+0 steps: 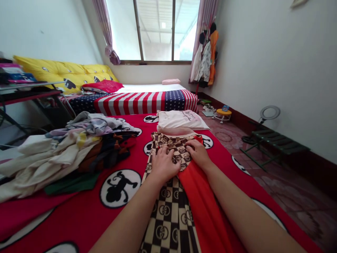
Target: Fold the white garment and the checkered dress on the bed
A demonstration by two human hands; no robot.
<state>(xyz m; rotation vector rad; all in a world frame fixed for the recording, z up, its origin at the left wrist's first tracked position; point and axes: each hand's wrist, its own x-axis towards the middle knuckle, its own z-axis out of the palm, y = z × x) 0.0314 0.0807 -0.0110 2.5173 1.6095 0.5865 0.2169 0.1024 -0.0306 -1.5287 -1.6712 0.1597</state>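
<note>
A brown-and-cream checkered garment (164, 210) with an orange-red section (201, 200) lies lengthwise on the red bedspread (86, 219). My left hand (165, 163) rests on its upper part, fingers spread over the cloth. To its right, my right hand (199, 153) lies open across the checkered fabric near the orange-red edge. Whether this is trousers or a dress I cannot tell, as its lower end runs out of view. Just beyond it lies a folded white shirt (179, 120) with a pink print.
At the left is a heap of rumpled clothes (65, 151). Behind stands another bed with a striped, starred cover (137, 102), a red pillow (104, 86) and a yellow cushion (65, 75). A green folding stool (279, 140) and a ring light (270, 113) are on the right.
</note>
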